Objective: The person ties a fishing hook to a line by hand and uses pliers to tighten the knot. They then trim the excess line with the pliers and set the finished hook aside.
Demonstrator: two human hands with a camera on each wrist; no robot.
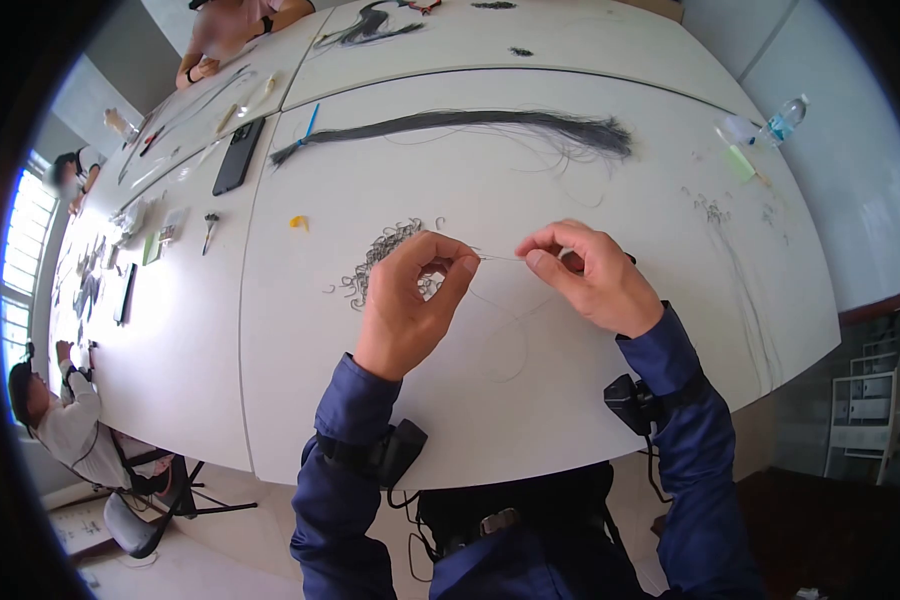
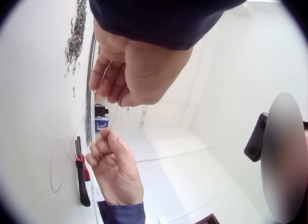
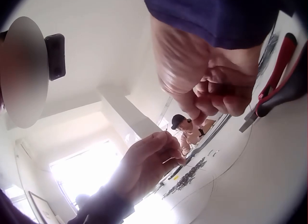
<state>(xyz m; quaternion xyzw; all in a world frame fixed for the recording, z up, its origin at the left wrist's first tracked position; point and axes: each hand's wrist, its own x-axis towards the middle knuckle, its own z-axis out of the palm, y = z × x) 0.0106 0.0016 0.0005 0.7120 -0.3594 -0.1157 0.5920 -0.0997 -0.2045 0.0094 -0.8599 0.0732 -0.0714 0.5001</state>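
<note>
My left hand (image 1: 410, 300) pinches a small fish hook between thumb and forefinger, most of it hidden by the fingertips. Across a short gap, my right hand (image 1: 605, 280) pinches a thin line (image 1: 500, 257) that runs between the two hands. A loose loop of this line hangs below them over the white table (image 1: 370, 440). Just behind the left hand lies a heap of small grey fish hooks (image 1: 395, 240). Red-and-black pliers (image 3: 274, 84) lie on the table by the right hand, mostly hidden in the head view.
A long bundle of dark line (image 1: 470, 120) lies across the table ahead. Left of it are a black phone (image 1: 238, 157) and a yellow bit (image 1: 298, 222). Loose strands with hooks (image 1: 712, 212) and a water bottle (image 1: 785, 120) are at the right. Other people sit around the tables.
</note>
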